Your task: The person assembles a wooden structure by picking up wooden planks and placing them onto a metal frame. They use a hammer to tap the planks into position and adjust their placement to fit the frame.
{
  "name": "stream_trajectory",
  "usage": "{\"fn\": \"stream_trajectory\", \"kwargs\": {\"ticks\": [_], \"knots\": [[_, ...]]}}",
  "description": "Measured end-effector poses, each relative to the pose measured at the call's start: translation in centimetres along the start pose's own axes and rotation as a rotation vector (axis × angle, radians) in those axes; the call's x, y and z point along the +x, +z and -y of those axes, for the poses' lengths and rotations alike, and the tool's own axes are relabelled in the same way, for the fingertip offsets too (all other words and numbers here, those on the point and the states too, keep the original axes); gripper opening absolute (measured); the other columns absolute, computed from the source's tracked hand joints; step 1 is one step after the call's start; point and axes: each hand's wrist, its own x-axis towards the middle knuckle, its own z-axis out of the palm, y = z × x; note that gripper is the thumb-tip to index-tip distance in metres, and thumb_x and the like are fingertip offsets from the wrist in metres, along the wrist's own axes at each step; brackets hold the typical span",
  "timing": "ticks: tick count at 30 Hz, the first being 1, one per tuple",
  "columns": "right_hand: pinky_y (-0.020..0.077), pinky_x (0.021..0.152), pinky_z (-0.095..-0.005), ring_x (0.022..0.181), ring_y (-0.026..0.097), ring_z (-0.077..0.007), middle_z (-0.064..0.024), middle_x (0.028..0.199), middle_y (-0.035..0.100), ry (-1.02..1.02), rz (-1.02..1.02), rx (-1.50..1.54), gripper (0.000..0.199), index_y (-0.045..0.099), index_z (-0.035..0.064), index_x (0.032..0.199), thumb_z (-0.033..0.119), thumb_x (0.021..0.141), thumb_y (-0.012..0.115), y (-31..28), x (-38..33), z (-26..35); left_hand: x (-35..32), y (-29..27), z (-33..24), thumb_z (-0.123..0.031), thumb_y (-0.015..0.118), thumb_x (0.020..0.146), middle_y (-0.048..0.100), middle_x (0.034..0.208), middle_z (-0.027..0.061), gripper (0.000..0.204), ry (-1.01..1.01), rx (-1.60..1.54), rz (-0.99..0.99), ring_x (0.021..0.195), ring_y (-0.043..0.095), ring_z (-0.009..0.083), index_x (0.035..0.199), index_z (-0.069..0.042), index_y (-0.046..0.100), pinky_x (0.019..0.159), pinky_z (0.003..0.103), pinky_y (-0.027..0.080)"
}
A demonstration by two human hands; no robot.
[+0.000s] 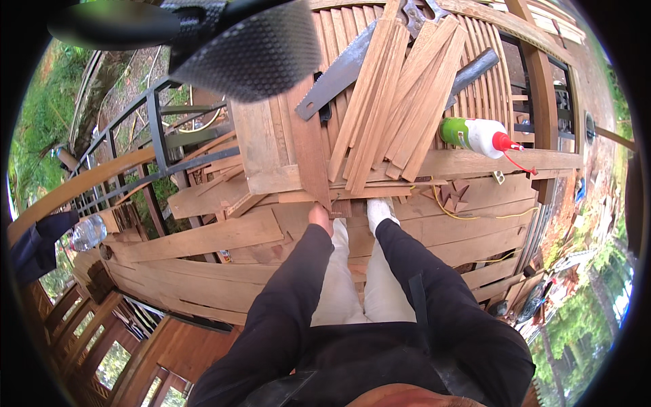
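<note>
My left hand (321,216) is at the near end of a long reddish-brown board (310,146), which reaches away across the bench; its fingers are mostly hidden, but it appears to grip that end. In what looks like a white glove, my right hand (380,211) is by the bench's front edge, its fingers too hidden to tell what it holds. A small dark wood block (340,209) shows between the hands. Beyond them, loose wooden strips (400,102) lie in a pile, partly over a handsaw (337,71). A dark-handled tool (475,71) lies right of the pile.
A white-and-green glue bottle (475,136) with a red cap lies on the slatted bench (498,161). Below are plank flooring (203,279), a yellow cord (451,211) and star-shaped wood pieces (454,197). Dark metal railing (154,129) and a clear plastic bottle (89,233) are at left.
</note>
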Motion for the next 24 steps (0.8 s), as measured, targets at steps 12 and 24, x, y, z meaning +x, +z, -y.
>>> {"fn": "stream_trajectory", "kwargs": {"ticks": [12, 24], "knots": [[0.0508, 0.095, -0.0496, 0.111, 0.065, -0.035, -0.021, 0.117, 0.069, 0.188, -0.398, 0.462, 0.031, 0.068, 0.0026, 0.118, 0.012, 0.095, 0.049, 11.8, 5.3, 1.4, -0.1, 0.1, -0.1, -0.022, 0.039, 0.107, 0.07, 0.112, 0.0209, 0.039, -0.075, -0.051, -0.107, 0.104, 0.063, 0.0326, 0.119, 0.005, 0.065, 0.09, 0.044, 0.048], [0.0524, 0.102, -0.0448, 0.123, 0.062, -0.0306, -0.0132, 0.14, 0.062, 0.285, -0.283, 2.043, 0.064, 0.053, 0.0091, 0.145, 0.058, 0.109, 0.036, 3.0, -0.3, 5.0, -3.8, 0.1, -2.7, -0.017, 0.048, 0.098, 0.067, 0.113, 0.0105, 0.036, -0.056, -0.521, -0.047, 0.106, 0.059, 0.0229, 0.122, 0.003, 0.066, 0.095, 0.035, 0.045]]}}
